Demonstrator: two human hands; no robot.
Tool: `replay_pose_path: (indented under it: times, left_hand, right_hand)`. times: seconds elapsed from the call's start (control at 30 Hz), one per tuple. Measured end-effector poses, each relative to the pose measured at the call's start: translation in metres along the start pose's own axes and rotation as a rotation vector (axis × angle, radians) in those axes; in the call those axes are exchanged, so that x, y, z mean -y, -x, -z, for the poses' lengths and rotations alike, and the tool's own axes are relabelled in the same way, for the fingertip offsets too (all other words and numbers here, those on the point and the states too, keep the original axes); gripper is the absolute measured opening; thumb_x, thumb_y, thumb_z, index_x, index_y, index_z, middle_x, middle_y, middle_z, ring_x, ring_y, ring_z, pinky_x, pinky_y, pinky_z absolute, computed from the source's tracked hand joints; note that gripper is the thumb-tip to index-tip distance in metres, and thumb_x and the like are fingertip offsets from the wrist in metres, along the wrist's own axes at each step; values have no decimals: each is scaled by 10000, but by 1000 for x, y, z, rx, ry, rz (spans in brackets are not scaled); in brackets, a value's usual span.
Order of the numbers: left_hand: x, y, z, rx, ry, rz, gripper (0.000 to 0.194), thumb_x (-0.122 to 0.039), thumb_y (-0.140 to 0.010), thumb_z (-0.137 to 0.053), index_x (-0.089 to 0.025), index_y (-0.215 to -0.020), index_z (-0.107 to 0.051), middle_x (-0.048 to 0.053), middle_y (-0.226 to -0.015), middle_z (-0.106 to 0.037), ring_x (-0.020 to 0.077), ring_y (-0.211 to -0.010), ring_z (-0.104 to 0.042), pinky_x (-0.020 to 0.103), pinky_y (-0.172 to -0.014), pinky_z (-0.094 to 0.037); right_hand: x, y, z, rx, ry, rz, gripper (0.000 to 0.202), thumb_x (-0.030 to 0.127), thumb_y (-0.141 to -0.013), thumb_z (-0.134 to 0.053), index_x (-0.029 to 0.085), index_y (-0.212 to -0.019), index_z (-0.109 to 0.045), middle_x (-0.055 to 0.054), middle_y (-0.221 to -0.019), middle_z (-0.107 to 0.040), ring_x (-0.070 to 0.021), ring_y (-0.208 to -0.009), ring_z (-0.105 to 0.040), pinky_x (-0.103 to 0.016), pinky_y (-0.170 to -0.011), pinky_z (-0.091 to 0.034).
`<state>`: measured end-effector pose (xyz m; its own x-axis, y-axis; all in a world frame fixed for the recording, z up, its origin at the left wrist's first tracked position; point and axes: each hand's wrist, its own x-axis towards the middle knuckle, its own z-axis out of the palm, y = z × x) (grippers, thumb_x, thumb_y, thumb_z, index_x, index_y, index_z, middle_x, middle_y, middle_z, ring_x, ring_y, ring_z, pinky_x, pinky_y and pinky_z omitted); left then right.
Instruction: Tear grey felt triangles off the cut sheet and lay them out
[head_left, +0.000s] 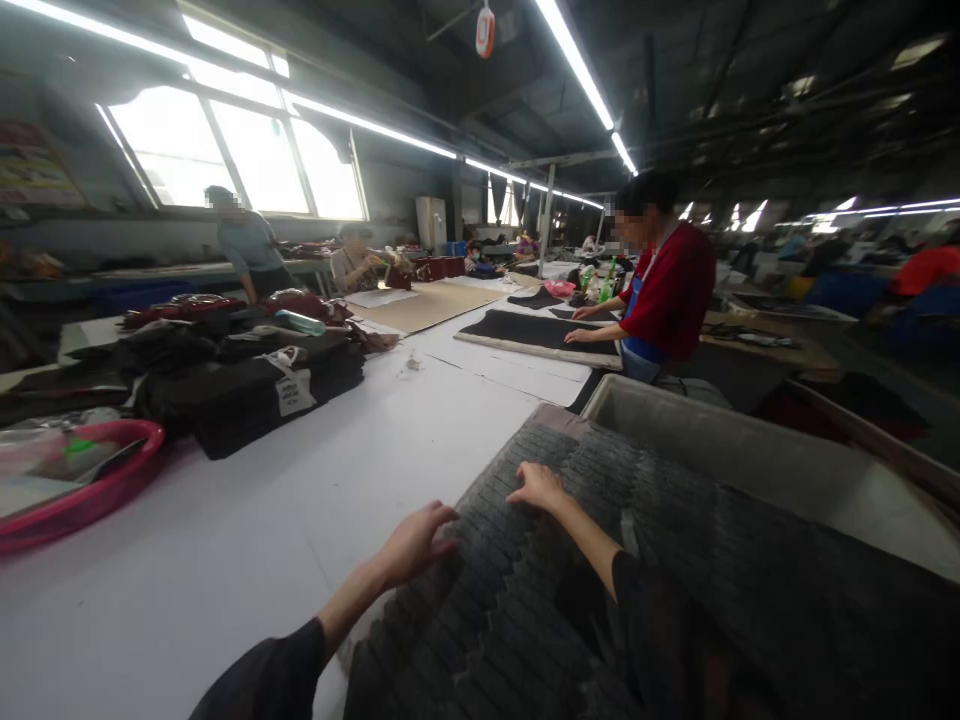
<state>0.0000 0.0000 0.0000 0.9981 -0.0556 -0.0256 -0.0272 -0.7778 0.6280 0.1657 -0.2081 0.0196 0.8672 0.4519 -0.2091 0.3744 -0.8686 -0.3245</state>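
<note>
Dark, ridged fabric pieces lie in overlapping rows on a board that fills the lower right. My left hand is at the left edge of this dark spread, its thumb and fingers apart, with nothing seen between them. Farther up, my right hand is over the far part of the spread, fingers bent and apart, and it holds nothing visible. Whether either hand touches the fabric is hard to tell.
A white table runs forward. Stacked dark cloth and a pink basin stand left. A pale bin is at right. A person in red works over a dark panel; others are farther back.
</note>
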Motion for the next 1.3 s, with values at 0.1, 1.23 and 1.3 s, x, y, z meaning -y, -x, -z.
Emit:
replay_pose_path:
  times: [0.1,1.23,1.3]
  left_hand:
    - [10,-16,-7,-7,26,39,366,-347,-799,-618,-205,-1136,-637,81,-1095,-621,229,-980,-613,325,-860,-502]
    - [23,-83,6,357,318,34,382,-371,-582,-839,-154,-868,-708,-32,-699,-652,138,-653,-559,202,-585,-396]
    - [27,-83,6,399,333,51,378,-314,-525,-870,-153,-827,-708,-44,-641,-634,140,-631,-549,211,-589,-405]
  right_hand:
    - [-8,-14,-4,71,-58,47,335,398,-876,-667,147,-1092,-616,-64,-1096,-633,-195,-1021,-606,-412,-927,-501]
    - [-18,8,-10,496,-775,260,279,237,-577,-673,121,-829,-646,10,-743,-662,-131,-668,-563,-235,-626,-443]
    - [-18,9,-9,509,-811,247,283,236,-576,-693,119,-829,-646,13,-741,-664,-130,-679,-571,-235,-646,-451]
